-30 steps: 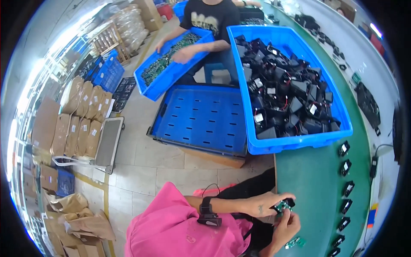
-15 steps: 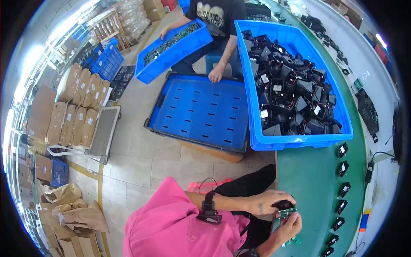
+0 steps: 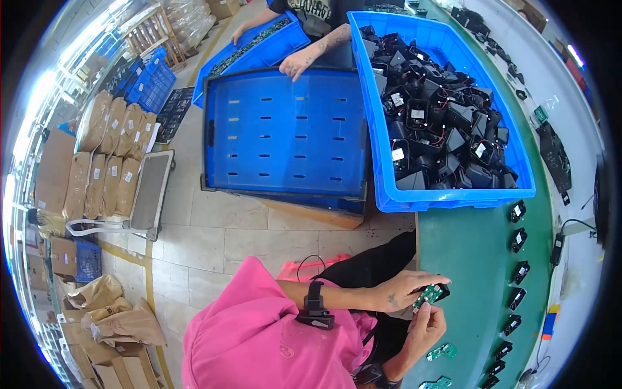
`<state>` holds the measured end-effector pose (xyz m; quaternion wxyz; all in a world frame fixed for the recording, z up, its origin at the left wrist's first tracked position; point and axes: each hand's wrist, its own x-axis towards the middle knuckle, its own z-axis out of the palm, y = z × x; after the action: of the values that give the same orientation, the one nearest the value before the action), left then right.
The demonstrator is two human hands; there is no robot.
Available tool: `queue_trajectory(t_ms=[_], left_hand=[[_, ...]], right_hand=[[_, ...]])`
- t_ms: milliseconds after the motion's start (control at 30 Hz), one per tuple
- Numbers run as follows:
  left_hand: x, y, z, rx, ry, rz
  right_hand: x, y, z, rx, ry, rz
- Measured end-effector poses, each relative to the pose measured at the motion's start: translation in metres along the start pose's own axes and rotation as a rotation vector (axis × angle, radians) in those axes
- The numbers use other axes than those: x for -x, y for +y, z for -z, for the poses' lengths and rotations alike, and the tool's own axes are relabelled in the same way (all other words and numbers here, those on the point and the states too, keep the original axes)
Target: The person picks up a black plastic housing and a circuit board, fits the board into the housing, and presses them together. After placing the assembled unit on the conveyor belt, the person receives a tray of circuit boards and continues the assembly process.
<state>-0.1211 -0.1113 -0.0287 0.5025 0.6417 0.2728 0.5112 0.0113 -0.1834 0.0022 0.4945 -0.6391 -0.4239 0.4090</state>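
Observation:
My left hand is closed around a black plastic housing above the near edge of the green table. A small green circuit board lies at the open face of the housing. My right hand pinches the board's lower edge between thumb and fingers. Whether the board sits fully inside the housing I cannot tell. Two more pieces of green circuit board, an upper one and a lower one, lie on the table beside my right hand.
A blue bin full of black housings stands on the green table. Several black housings line the table's far side. Across from me, a co-worker's hand grips a large blue tray; a blue bin of circuit boards is behind it.
My hands have brought the board against the housing, its green face now showing. The co-worker's tray has shifted left and up, and the circuit board bin has moved behind it.

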Motion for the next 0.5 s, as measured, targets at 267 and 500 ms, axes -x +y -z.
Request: queue_trajectory(t_ms=[267,500], left_hand=[[-0.003,0.031,0.014,0.277,-0.071,0.425],[0.003,0.014,0.007,0.515,-0.139,0.584]], right_hand=[[0.001,-0.002,-0.005,0.268,0.056,0.201],[0.003,-0.003,-0.005,0.423,0.265,0.212]])
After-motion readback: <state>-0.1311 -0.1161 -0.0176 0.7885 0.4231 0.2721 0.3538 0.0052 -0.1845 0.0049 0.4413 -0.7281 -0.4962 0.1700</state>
